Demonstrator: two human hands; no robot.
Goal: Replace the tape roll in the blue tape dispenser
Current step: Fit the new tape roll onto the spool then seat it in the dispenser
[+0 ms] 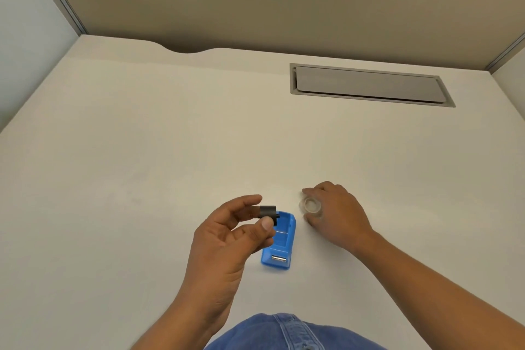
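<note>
The blue tape dispenser (279, 247) lies on the white desk (170, 150) near its front edge, its roll bay open to view and its metal cutter toward me. My left hand (227, 239) hovers just left of and above it, pinching a small black spindle core (267, 211) between thumb and fingers. To the right of the dispenser, my right hand (338, 216) rests on the desk with its fingers closed around a clear tape roll (311, 205).
A grey recessed cable hatch (369, 85) is set into the desk at the back right. Beige partition walls (255, 3) enclose the desk at the back and sides. My denim-clad lap (287, 332) shows at the bottom edge.
</note>
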